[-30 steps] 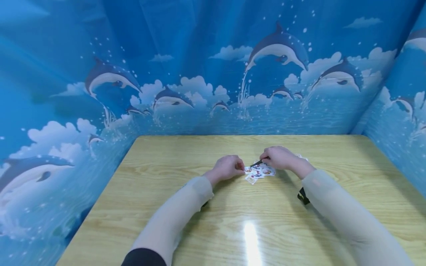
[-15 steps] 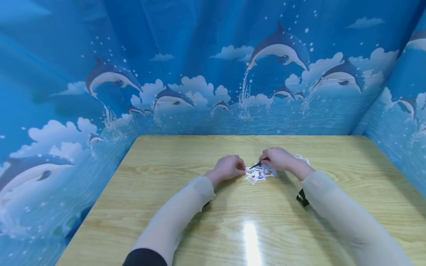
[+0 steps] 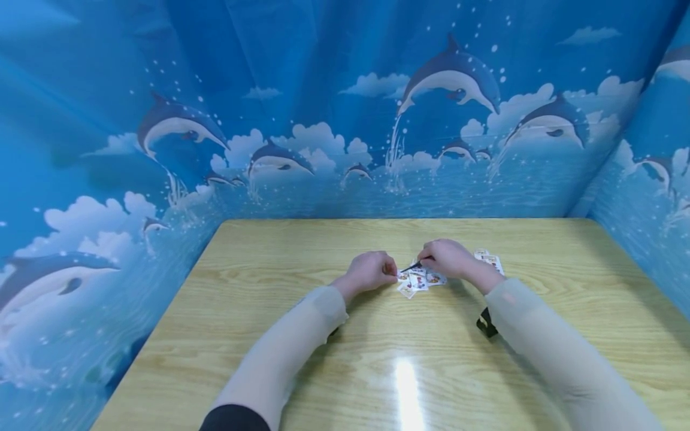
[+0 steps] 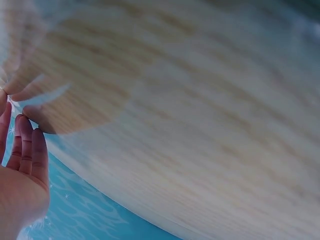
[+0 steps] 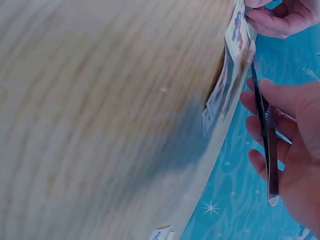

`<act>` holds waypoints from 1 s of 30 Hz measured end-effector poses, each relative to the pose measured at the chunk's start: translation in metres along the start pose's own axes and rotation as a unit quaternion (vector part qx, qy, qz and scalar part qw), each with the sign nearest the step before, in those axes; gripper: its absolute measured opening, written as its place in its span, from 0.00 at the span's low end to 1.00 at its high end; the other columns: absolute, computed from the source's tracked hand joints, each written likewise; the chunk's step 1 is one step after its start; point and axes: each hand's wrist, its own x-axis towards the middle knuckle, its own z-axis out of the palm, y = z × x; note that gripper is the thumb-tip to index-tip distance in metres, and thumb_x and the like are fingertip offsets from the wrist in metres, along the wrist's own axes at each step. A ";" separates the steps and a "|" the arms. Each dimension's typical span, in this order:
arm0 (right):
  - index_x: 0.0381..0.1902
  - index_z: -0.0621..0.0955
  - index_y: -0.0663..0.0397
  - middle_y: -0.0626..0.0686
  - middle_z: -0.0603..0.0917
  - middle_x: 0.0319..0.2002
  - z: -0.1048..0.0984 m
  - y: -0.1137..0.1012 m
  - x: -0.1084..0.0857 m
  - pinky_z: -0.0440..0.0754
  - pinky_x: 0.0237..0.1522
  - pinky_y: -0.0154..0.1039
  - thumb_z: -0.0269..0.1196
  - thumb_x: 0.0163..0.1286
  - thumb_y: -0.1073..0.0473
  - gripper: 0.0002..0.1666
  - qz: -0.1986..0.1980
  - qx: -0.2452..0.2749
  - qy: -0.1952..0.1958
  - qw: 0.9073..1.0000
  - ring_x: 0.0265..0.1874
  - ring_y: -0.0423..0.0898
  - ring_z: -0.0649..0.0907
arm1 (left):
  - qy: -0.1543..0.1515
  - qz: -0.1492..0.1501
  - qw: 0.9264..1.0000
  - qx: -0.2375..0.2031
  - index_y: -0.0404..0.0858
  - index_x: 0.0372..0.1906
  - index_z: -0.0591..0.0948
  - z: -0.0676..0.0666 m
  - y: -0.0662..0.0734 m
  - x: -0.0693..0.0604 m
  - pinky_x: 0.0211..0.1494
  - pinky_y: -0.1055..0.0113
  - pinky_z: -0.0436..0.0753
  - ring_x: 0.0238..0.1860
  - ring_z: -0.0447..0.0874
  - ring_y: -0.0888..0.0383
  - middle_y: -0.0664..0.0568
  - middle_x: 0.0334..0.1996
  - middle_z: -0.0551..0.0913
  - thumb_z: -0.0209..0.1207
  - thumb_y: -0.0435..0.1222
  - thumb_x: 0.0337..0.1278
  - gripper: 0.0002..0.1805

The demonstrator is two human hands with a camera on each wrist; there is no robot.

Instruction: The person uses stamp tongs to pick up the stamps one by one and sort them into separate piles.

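Several small white cards with coloured pictures (image 3: 419,282) lie overlapping in a loose pile on the wooden table. My right hand (image 3: 448,258) grips dark metal tweezers (image 5: 270,145) between thumb and fingers, their tips at the pile's upper left. At the pile's left edge, my left hand (image 3: 369,272) pinches the edge of a small card between thumb and index finger. In the left wrist view the left hand (image 4: 22,170) shows at the lower left, its other fingers bent; the card there is hard to make out.
More picture cards (image 3: 492,261) lie at the right, behind the right wrist. A black patterned object (image 3: 487,323) shows beside the right sleeve. A blue curtain with dolphins (image 3: 323,108) hangs along the back of the wooden table (image 3: 259,257).
My right hand has shifted slightly left with the tweezers, uncovering more of the cards at the right. One picture card in the pile's middle looks slightly shifted. The left hand stays in place.
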 end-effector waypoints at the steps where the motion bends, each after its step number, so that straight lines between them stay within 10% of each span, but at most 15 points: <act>1: 0.43 0.86 0.61 0.48 0.80 0.29 0.001 0.000 0.000 0.80 0.38 0.47 0.61 0.68 0.67 0.09 0.003 0.004 0.002 1.000 0.29 0.45 0.79 | 0.001 0.000 1.000 -0.001 0.51 0.31 0.84 0.000 0.000 0.000 0.38 0.70 0.74 0.31 0.75 0.66 0.65 0.29 0.78 0.67 0.45 0.57 0.05; 16: 0.45 0.85 0.62 0.53 0.83 0.37 0.002 0.000 -0.002 0.81 0.42 0.50 0.60 0.70 0.65 0.11 0.034 0.031 0.030 0.998 0.35 0.50 0.83 | -0.001 -0.020 0.998 -0.052 0.49 0.27 0.82 -0.001 -0.007 -0.004 0.39 0.70 0.74 0.30 0.75 0.64 0.62 0.28 0.78 0.67 0.40 0.57 0.06; 30: 0.40 0.87 0.54 0.46 0.80 0.30 0.000 -0.003 0.003 0.79 0.37 0.47 0.62 0.68 0.63 0.07 -0.020 -0.078 0.016 0.997 0.29 0.45 0.80 | -0.025 0.088 0.996 -0.002 0.50 0.44 0.87 0.000 -0.004 -0.020 0.42 0.73 0.76 0.38 0.79 0.67 0.62 0.38 0.81 0.64 0.42 0.62 0.08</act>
